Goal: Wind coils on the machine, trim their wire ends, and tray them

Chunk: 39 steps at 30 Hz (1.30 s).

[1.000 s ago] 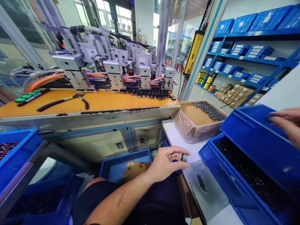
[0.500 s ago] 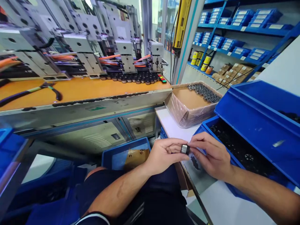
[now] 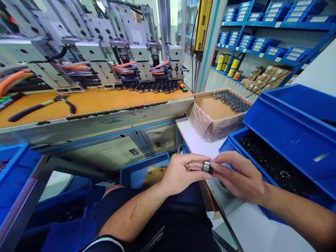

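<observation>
A small cylindrical part [image 3: 206, 166] with a silver metal band and a black end is held between the thumb and fingers of my left hand [image 3: 182, 173]. Its black end faces my right hand [image 3: 240, 175], whose fingertips are closed together against it. Whether the right fingers hold something small of their own is hidden. Both hands are above the edge of a white side table [image 3: 252, 224], just over my lap. Beneath the right hand, a dark patch on the tabletop is mostly covered.
Right of the hands stands a blue bin [image 3: 265, 171] of small black parts, with another blue bin [image 3: 296, 129] above it. Behind lies a plastic-lined carton [image 3: 210, 126] holding rows of parts. Pliers [image 3: 43, 105] lie on the orange bench [image 3: 105, 105] before the machine.
The fingers of my right hand have straightened and shifted slightly at the part's black end. My left hand keeps its hold. The view has turned slightly.
</observation>
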{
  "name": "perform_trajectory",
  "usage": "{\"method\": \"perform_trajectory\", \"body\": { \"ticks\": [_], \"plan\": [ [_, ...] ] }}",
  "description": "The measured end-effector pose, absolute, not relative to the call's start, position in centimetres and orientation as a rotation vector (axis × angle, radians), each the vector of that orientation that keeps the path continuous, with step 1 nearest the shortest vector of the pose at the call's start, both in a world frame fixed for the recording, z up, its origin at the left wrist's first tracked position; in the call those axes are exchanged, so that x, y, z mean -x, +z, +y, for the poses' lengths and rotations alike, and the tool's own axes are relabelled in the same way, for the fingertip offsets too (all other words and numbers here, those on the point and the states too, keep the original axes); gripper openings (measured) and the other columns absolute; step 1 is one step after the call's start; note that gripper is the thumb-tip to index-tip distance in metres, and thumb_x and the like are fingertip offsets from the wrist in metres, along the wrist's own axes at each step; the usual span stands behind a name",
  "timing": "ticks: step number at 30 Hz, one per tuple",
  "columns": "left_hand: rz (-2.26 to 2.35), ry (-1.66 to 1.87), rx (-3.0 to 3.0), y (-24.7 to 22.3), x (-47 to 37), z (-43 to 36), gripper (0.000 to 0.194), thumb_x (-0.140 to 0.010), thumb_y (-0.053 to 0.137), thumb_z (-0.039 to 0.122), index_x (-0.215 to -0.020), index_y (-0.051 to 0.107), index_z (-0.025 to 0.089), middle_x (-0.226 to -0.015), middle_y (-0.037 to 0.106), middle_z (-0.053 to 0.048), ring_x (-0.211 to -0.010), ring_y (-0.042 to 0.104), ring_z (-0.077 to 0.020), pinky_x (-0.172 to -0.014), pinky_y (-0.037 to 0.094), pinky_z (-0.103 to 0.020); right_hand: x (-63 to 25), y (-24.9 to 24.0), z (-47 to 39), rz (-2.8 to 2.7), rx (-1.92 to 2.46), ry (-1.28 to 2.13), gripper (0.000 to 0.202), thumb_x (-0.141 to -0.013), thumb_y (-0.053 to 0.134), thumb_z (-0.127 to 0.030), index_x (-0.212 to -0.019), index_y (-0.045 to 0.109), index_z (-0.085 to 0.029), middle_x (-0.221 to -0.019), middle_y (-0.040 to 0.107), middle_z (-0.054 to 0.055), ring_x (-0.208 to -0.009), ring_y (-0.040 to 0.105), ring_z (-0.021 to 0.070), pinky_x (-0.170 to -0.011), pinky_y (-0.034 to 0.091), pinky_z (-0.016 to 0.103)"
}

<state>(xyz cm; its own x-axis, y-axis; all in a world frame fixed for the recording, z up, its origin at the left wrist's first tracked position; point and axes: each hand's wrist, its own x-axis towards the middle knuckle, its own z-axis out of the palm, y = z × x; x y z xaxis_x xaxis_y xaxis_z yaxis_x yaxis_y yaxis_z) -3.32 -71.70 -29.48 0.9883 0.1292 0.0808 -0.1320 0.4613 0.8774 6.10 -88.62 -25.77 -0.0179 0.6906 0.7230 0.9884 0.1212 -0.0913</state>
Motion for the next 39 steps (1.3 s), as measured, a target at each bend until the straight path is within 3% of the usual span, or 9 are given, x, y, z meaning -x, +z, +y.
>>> {"method": "perform_trajectory", "body": {
  "ticks": [8, 14, 18, 24, 30, 32, 36, 39],
  "plan": [
    [0.014, 0.079, -1.03, -29.4, 3.3, -71.5, 0.04, -0.052, 0.089, 0.009, -0.09, 0.076, 0.013, -0.076, 0.079, -0.003, -0.07, 0.075, -0.0169, -0.072, 0.063, -0.027, -6.2, -26.1, -89.0, -1.858, 1.641, -0.632, 0.029, -0.09, 0.059, -0.007, -0.118, 0.059, -0.014, -0.096, 0.065, 0.011, -0.092, 0.065, 0.0203, -0.074, 0.06, 0.034],
    [-0.019, 0.247, -0.943, -29.7, 3.5, -73.8, 0.038, -0.055, 0.09, 0.013, -0.089, 0.074, 0.015, -0.085, 0.079, -0.005, -0.077, 0.075, -0.0165, -0.073, 0.062, -0.026, -5.8, -26.3, -89.1, -1.785, 1.685, -0.833, 0.028, -0.089, 0.067, -0.021, -0.115, 0.062, -0.014, -0.09, 0.064, 0.009, -0.082, 0.064, 0.0204, -0.069, 0.06, 0.035],
    [-0.167, 0.533, -1.201, -29.4, 3.5, -73.6, 0.041, -0.06, 0.088, 0.016, -0.098, 0.075, 0.02, -0.096, 0.076, -0.006, -0.089, 0.072, -0.017, -0.08, 0.06, -0.027, -5.5, -26.3, -89.1, -1.757, 1.653, -0.76, 0.031, -0.087, 0.063, -0.007, -0.118, 0.059, -0.01, -0.099, 0.062, 0.013, -0.095, 0.062, 0.0228, -0.075, 0.06, 0.038],
    [-0.356, 0.918, -1.707, -28.9, 3.7, -71.9, 0.033, -0.064, 0.085, 0.015, -0.096, 0.078, 0.021, -0.081, 0.075, -0.005, -0.071, 0.071, -0.0134, -0.067, 0.057, -0.022, -4.9, -26.0, -88.9, -1.699, 1.6, -0.577, 0.029, -0.084, 0.06, 0.001, -0.111, 0.06, -0.009, -0.096, 0.063, 0.014, -0.092, 0.064, 0.022, -0.075, 0.06, 0.037],
    [-0.231, 0.644, -1.46, -29.7, 3.5, -72.6, 0.024, -0.073, 0.08, 0.019, -0.096, 0.077, 0.021, -0.1, 0.073, -0.009, -0.092, 0.069, -0.0192, -0.081, 0.055, -0.03, -5.3, -26.2, -88.7, -1.682, 1.61, -0.635, 0.028, -0.087, 0.062, -0.004, -0.113, 0.058, -0.014, -0.094, 0.063, 0.011, -0.09, 0.063, 0.0212, -0.072, 0.06, 0.038],
    [-0.155, 0.486, -1.276, -30.0, 3.3, -72.9, 0.024, -0.074, 0.08, 0.024, -0.097, 0.077, 0.02, -0.097, 0.073, -0.008, -0.088, 0.068, -0.0177, -0.078, 0.054, -0.028, -5.4, -26.2, -88.6, -1.671, 1.62, -0.676, 0.031, -0.085, 0.065, -0.005, -0.114, 0.057, -0.013, -0.096, 0.063, 0.012, -0.091, 0.063, 0.0215, -0.075, 0.059, 0.038],
    [-0.098, 0.15, -0.902, -30.6, 3.0, -73.1, 0.042, -0.074, 0.079, 0.039, -0.11, 0.068, 0.019, -0.079, 0.071, -0.004, -0.074, 0.067, -0.0147, -0.076, 0.052, -0.028, -5.5, -25.8, -88.4, -1.645, 1.641, -0.618, 0.031, -0.086, 0.067, -0.007, -0.115, 0.057, -0.012, -0.1, 0.063, 0.013, -0.095, 0.062, 0.0217, -0.078, 0.058, 0.039],
    [-0.15, 0.099, -0.834, -30.6, 2.9, -73.1, 0.04, -0.078, 0.075, 0.04, -0.109, 0.064, 0.017, -0.08, 0.069, -0.004, -0.075, 0.064, -0.0128, -0.075, 0.05, -0.026, -5.5, -25.6, -88.4, -1.653, 1.628, -0.564, 0.027, -0.086, 0.065, -0.005, -0.111, 0.058, -0.012, -0.095, 0.063, 0.011, -0.091, 0.062, 0.0204, -0.077, 0.057, 0.038]
  ]
}}
